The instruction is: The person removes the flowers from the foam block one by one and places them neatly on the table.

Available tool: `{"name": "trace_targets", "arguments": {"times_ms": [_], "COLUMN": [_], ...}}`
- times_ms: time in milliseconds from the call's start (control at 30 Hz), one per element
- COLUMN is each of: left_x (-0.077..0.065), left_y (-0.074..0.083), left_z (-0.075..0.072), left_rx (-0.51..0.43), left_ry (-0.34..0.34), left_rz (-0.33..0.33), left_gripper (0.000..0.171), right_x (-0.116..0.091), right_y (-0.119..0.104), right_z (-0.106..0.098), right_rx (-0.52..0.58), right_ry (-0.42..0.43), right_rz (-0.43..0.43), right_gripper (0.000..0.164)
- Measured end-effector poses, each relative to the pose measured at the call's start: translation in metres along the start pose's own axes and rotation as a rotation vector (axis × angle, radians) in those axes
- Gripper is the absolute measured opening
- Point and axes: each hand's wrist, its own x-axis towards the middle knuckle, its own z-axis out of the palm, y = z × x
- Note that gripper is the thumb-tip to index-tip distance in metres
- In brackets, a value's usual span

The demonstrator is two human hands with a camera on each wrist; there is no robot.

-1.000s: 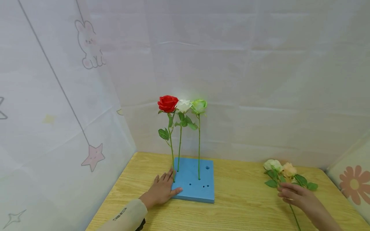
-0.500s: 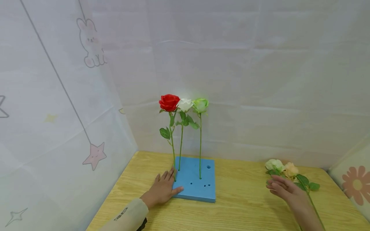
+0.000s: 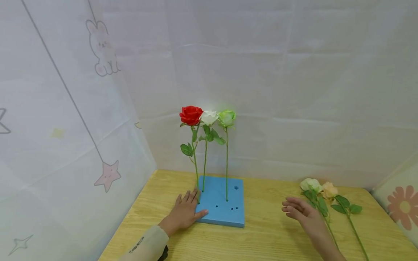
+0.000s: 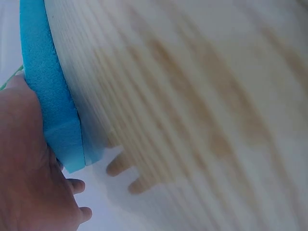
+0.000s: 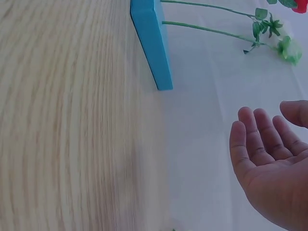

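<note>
My left hand [image 3: 183,212] rests at the left edge of a blue foam block [image 3: 223,214], fingers spread and thumb on its top. In the left wrist view the same hand [image 4: 29,159] lies along the block's side. Standing in holes of the block are a red rose [image 3: 191,115], a white rose [image 3: 209,117] and a light green rose [image 3: 226,118]. My right hand [image 3: 307,219] is over the table, between the block and two flowers lying at the right. Its fingers are relaxed around nothing, and the palm shows bare in the right wrist view.
A cream rose [image 3: 311,185] and a peach rose [image 3: 329,190] lie on the wooden table [image 3: 261,235], stems pointing toward the front. Several small holes dot the block's top. Behind hangs a pale cloth [image 3: 248,72] with cartoon prints.
My right hand has moved left, away from the lying roses and toward the block, uncovering their stems. The left hand keeps its place on the block.
</note>
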Motion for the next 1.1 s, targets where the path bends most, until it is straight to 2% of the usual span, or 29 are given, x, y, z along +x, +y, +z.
{"name": "trace_targets", "arguments": {"times_ms": [167, 333, 767, 1100], "left_x": [0.000, 0.001, 0.000, 0.000], "left_y": [-0.001, 0.000, 0.000, 0.000], "left_z": [0.002, 0.002, 0.001, -0.001], "left_rx": [-0.002, 0.008, -0.019, -0.031], "left_ry": [-0.001, 0.010, -0.013, -0.021], "left_rz": [0.000, 0.001, -0.006, -0.018], "left_gripper": [0.100, 0.100, 0.100, 0.100], "right_x": [0.003, 0.005, 0.014, 0.022], "right_y": [-0.002, -0.002, -0.001, -0.005], "right_z": [0.015, 0.024, 0.043, 0.060], "right_rx": [-0.013, 0.019, 0.054, 0.088], "right_ry": [0.011, 0.007, -0.027, -0.041], "right_rz": [0.008, 0.006, -0.061, -0.028], "right_gripper": [0.048, 0.048, 0.045, 0.045]}}
